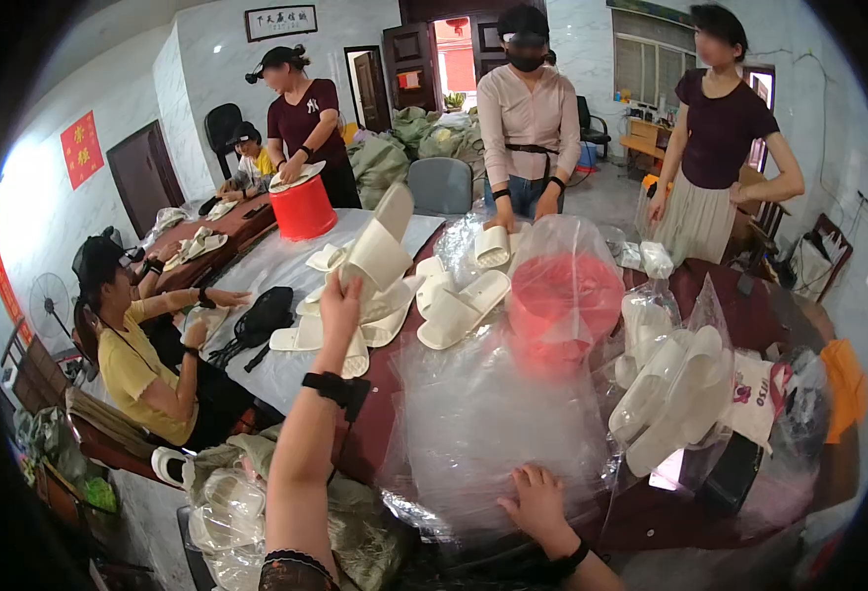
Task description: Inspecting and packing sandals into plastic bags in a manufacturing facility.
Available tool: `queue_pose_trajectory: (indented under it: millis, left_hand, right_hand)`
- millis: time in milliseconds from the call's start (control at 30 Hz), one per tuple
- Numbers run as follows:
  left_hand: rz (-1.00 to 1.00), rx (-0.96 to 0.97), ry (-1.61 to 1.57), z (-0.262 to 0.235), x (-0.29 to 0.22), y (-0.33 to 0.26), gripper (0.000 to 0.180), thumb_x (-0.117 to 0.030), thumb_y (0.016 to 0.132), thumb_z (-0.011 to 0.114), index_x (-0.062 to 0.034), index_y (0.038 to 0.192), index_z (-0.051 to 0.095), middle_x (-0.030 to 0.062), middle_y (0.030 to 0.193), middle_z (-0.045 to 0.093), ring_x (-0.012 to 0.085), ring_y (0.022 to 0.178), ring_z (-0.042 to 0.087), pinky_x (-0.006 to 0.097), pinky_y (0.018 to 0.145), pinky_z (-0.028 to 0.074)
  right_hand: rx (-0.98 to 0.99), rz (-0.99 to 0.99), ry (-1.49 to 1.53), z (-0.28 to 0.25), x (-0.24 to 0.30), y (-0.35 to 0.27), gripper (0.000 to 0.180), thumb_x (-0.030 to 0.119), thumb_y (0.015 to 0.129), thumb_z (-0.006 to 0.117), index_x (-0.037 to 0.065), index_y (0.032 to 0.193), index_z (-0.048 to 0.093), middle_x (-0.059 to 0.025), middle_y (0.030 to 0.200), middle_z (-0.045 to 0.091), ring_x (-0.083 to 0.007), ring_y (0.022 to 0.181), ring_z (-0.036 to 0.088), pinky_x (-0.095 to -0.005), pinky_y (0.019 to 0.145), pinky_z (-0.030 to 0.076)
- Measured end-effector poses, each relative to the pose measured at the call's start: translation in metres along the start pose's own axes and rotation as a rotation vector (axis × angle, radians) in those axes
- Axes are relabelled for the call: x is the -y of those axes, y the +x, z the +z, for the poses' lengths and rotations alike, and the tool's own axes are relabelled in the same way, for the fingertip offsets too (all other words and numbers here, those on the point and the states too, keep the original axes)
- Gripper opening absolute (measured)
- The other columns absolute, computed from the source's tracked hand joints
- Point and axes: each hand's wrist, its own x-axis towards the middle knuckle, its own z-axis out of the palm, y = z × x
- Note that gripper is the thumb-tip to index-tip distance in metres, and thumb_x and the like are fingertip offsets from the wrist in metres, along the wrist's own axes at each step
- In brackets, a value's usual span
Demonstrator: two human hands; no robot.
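1. Marbled walls (202, 59) ring the room, and we're at a dark-red table (670, 517) crowded with footwear and plastic.
2. Look at our left hand (338, 300): up in front, fingers closed on the near end of a cream slipper (379, 258), its sole tilted upward beyond them. Some fingertips are hidden, so we can't tell how they sit.
3. Just past those fingers we've got a heap of loose slippers (385, 320), with another pair (462, 313) off to their right.
4. Down low, our right hand (535, 504) rests on clear bags (493, 424), fingers slightly spread, thumb apart, pinching nothing we can see. The bags stretch out ahead of those fingertips.
5. Farther ahead of the right fingers, we spot a red bucket (564, 295) under clear plastic; to their right, bagged slippers (690, 384) and a black case (734, 476).
6. Well beyond both sets of fingers, a co-worker in pink (518, 118) reaches down beside a slipper on the far side.
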Motion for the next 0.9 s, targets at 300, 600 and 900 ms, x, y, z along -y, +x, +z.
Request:
queue_pose_trajectory:
  millis: [300, 600, 900]
  left_hand:
    - [-0.071, 0.520, -0.543, -0.049, -0.140, -0.021, 0.042, -0.017, 0.097, 0.060, -0.0008, 0.135, 0.050, 0.0057, 0.124, 0.063, 0.0140, 0.112, 0.058, 0.030, 0.097, 0.045]
    - [-0.756, 0.983, -0.408, 0.063, -0.047, -0.132, 0.051, -0.033, 0.099, 0.058, 0.0007, 0.136, 0.048, 0.0065, 0.122, 0.063, 0.0123, 0.097, 0.064, 0.026, 0.086, 0.051]
    - [0.087, 0.584, 0.271, 0.061, -0.021, -0.249, 0.083, -0.039, 0.084, 0.072, 0.0079, 0.141, 0.034, 0.0358, 0.141, 0.037, 0.0478, 0.130, 0.040, 0.050, 0.109, 0.034]
  right_hand:
    - [-0.032, 0.042, 0.099, -0.009, -0.001, 0.001, 0.063, 0.044, 0.076, 0.074, 0.005, 0.123, 0.057, -0.0106, 0.124, 0.055, -0.0311, 0.116, 0.051, -0.0522, 0.091, 0.041]
    - [-0.066, 0.030, 0.089, 0.012, -0.003, -0.007, 0.068, 0.035, 0.079, 0.066, -0.003, 0.133, 0.047, -0.0204, 0.133, 0.050, -0.0395, 0.122, 0.047, -0.0524, 0.097, 0.039]
    - [0.018, 0.020, 0.174, -0.006, 0.008, -0.018, 0.066, 0.022, 0.080, 0.065, -0.004, 0.137, 0.044, -0.0239, 0.149, 0.034, -0.0398, 0.141, 0.026, -0.0536, 0.114, 0.026]
